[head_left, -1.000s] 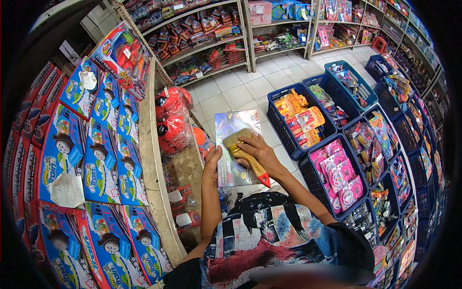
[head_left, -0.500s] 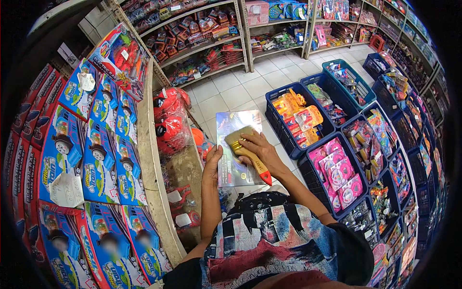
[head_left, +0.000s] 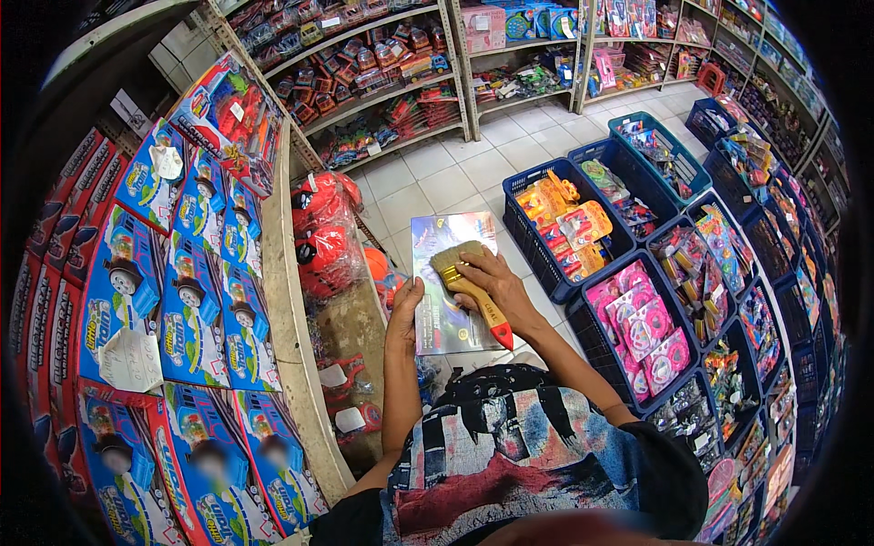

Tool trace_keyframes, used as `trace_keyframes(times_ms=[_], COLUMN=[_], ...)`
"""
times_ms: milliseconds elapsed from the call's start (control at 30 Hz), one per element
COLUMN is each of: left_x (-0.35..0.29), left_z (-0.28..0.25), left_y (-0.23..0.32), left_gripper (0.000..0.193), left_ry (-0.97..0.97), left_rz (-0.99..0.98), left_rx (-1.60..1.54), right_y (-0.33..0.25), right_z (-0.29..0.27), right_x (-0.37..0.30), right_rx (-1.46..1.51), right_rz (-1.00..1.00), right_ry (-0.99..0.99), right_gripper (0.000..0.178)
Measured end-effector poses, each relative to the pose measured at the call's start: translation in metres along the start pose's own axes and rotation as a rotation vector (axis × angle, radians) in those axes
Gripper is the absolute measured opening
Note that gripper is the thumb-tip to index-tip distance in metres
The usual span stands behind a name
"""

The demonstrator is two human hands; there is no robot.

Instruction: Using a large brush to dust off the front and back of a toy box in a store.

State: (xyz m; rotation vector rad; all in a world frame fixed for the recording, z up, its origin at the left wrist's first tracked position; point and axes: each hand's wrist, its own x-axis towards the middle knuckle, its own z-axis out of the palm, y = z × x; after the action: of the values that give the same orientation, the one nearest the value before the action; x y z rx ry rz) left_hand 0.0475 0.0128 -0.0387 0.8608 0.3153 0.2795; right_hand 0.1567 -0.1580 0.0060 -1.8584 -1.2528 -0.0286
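right hand [head_left: 494,284] closed in a grip, bent fingers [head_left: 474,260] pointing left, right forearm [head_left: 572,366] slanting away below and to the right of them, left hand [head_left: 404,312] gripping left of those fingers, thumb [head_left: 414,289] up, left forearm [head_left: 399,391] nearly upright

The paintbrush [head_left: 486,312] has a smooth, varnished-looking wooden handle with a glossy red painted tip, a shiny brass-toned metal band [head_left: 447,270] and matt, coarse-looking pale bristles [head_left: 468,249]. The flat package [head_left: 435,329] beneath it looks slick and glossy, with a rainbow-like metallic sheen. The shirt [head_left: 519,446] is soft, matt printed cloth. The crates [head_left: 526,238] look like dark, meshed plastic, and the pink packets [head_left: 645,335] wear shiny clear film. Crinkled transparent plastic wraps the smooth red toys [head_left: 320,257]. The train boxes [head_left: 193,309] look like smooth printed card, the note [head_left: 133,358] like creased matt paper. The floor tiles [head_left: 430,162] are pale, smooth and faintly glossy; the ledge [head_left: 353,326] looks rough and stained.
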Motion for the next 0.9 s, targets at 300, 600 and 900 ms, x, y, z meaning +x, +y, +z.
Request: trace_keyframes(times_ms=[300, 600, 900], left_x=[0.006, 0.001, 0.0], left_z=[-0.012, -0.003, 0.002], left_y=[-0.005, -0.001, -0.001], left_gripper=[0.042, 0.045, 0.042], left_ry=[0.005, 0.004, 0.017], left_rz=[0.003, -0.003, 0.0], left_rx=[0.043, 0.033, 0.053], right_y=[0.001, 0.0, 0.001], right_z=[-0.001, 0.0, -0.003], right_x=[-0.001, -0.001, -0.001], right_rx=[0.05, 0.005, 0.025], right_rz=[-0.002, 0.011, 0.011], right_ry=[-0.034, -0.009, 0.008], right_gripper=[0.047, 0.047, 0.047])
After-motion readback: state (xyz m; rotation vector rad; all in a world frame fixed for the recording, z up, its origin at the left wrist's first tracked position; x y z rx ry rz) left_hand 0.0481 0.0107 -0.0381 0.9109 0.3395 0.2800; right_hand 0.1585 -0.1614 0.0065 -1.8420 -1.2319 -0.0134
